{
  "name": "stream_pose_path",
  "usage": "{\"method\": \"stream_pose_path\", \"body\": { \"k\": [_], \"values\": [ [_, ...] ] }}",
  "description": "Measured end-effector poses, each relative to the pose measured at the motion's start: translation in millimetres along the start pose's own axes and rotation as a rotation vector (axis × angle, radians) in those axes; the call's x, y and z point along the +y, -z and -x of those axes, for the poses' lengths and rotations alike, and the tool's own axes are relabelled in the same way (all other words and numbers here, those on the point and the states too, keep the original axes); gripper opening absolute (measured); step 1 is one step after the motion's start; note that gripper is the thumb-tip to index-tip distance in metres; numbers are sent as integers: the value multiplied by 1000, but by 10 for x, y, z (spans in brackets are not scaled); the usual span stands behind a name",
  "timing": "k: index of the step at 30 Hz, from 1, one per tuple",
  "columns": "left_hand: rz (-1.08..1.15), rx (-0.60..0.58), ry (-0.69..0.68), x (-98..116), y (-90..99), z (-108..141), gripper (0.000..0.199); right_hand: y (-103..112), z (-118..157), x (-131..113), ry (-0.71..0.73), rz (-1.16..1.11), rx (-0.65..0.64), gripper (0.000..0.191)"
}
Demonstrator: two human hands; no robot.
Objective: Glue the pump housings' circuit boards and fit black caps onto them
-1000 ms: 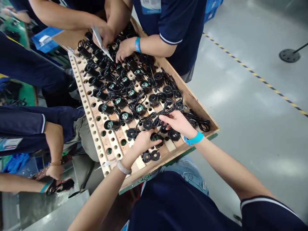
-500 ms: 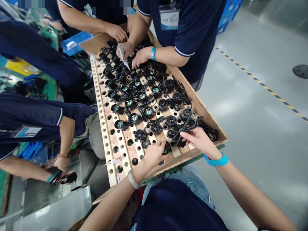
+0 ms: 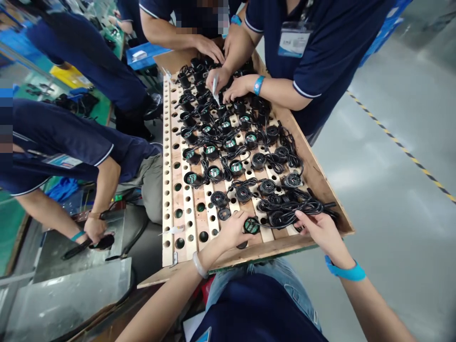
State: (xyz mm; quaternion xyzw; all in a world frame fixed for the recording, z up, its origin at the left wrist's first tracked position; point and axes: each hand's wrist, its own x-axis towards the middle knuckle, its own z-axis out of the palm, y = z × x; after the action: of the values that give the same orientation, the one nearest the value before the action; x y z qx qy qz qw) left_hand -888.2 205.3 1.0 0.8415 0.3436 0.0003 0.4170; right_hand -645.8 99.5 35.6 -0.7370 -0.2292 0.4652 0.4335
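Note:
My left hand [image 3: 233, 230] grips a small round black housing [image 3: 251, 225] near the front of a wooden tray [image 3: 171, 190]. A green circuit board shows in the housing's open top. My right hand [image 3: 320, 232] has its fingers closed on a coiled black cable [image 3: 302, 202] at the tray's front right corner. The cable lies over several black parts, partly hiding them. Close to my left hand are a black ring [image 3: 224, 213] and a round part with a slotted grille [image 3: 218, 198].
A co-worker's hand [image 3: 219, 78] holds a white tube [image 3: 215, 90] over housings farther back. On the left another person's hands [image 3: 96, 230] handle a black part. A second white tube [image 3: 173, 230] lies on the tray's left side. Raised wooden walls [image 3: 320, 175] border the tray.
The view has shifted, moving the tray rightward in the picture. My right hand has moved right with the cable, away from my left hand. The housing's green board shows more plainly now.

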Motion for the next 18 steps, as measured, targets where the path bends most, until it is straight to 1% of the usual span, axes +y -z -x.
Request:
{"method": "stream_pose_path", "body": {
  "k": [2, 5, 7, 9, 12, 14, 16, 18],
  "values": [
    [18, -8, 3, -9, 1, 0, 57, -60, -87, -6, 25, -101, 29, 45],
    [74, -14, 11, -26, 34, 15, 61, -190, -228, -41, 31, -372, 24, 36],
    [105, -19, 28, -58, 71, 43, 64, -238, -299, -59, -15, -489, 19, 31],
    [120, -29, 42, -99, 107, 81, 68, -221, -324, -68, -80, -553, 5, 29],
    [136, -34, 46, -143, 142, 137, 68, -114, -257, -86, -146, -538, -52, 25],
    [148, -35, 26, -143, 156, 157, 64, -54, -166, -100, -148, -471, -74, 26],
    [147, -38, -16, -123, 173, 164, 62, -43, -82, -93, -93, -382, -34, 31],
    [118, -55, -41, -99, 198, 179, 60, -77, -36, -46, 24, -203, -4, 41]
  ]
}}
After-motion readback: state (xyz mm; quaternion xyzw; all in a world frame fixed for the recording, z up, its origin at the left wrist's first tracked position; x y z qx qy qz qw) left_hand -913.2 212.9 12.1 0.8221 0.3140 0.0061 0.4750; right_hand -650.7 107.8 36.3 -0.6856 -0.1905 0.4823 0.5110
